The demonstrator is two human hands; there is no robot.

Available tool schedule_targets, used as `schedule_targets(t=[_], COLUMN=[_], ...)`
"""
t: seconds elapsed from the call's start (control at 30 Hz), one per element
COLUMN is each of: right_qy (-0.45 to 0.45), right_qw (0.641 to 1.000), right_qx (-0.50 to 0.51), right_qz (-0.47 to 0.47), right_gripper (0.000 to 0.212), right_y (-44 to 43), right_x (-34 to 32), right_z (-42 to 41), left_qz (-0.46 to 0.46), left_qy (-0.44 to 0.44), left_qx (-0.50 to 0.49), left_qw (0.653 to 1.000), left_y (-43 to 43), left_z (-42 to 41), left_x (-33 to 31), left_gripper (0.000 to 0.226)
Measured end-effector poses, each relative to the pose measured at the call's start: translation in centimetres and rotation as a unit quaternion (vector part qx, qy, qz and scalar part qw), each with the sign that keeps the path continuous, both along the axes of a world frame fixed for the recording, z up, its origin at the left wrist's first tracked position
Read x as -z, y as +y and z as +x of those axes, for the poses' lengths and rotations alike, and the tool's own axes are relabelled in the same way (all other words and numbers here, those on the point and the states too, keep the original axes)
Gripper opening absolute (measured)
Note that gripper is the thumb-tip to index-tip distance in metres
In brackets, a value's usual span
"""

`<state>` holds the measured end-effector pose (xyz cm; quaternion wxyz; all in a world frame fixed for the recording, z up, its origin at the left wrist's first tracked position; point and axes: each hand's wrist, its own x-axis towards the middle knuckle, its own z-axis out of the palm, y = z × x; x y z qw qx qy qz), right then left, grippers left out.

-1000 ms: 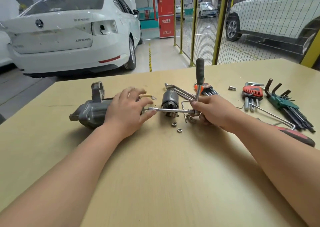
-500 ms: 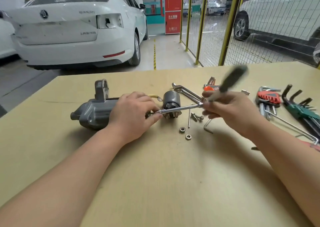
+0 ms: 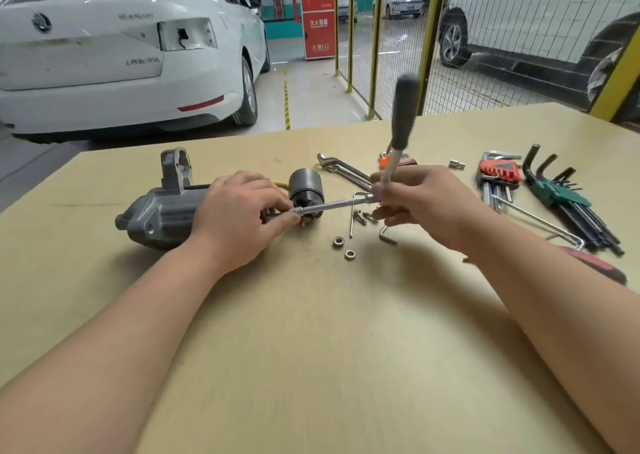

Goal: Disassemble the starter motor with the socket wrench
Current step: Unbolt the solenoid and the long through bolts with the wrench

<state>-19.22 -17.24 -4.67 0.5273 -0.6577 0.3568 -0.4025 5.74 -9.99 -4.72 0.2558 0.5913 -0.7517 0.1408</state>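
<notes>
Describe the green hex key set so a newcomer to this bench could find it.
Past the right hand, at the right end of the wooden table, two fanned sets lie side by side. The green hex key set is the outer one. Its keys are black; the red set beside it has silver keys.

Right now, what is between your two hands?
The head view shows the socket wrench's chrome bar spanning from left hand to right hand, with the dark cylinder just behind it.

One starter motor (image 3: 162,211), one socket wrench (image 3: 332,206), two loose nuts (image 3: 339,241) (image 3: 350,254), two hex-key sets (image 3: 500,173) (image 3: 557,194) at right.
</notes>
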Motion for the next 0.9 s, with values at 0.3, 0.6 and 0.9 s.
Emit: schedule_targets(t=[0.3,0.6,0.9], right_qy=[-0.004,0.031,0.017], right_qw=[1.000,0.996,1.000], right_qx=[-0.021,0.053,0.019], right_qz=[-0.006,0.065,-0.006], right_gripper=[0.018,0.033,0.002], right_y=[-0.1,-0.3,-0.1], right_x=[0.8,0.5,-0.1], right_z=[-0.6,0.6,0.3], left_qz=[0.034,-0.004,-0.032], left_qy=[-0.028,-0.008,-0.036], left_qx=[0.009,-0.013,0.002], left_qw=[0.999,1.000,0.999], left_y=[-0.2,0.0,-0.1], left_z=[0.1,-0.4,-0.4], left_x=[-0.1,0.2,0.7], left_gripper=[0.034,0.021,0.024])
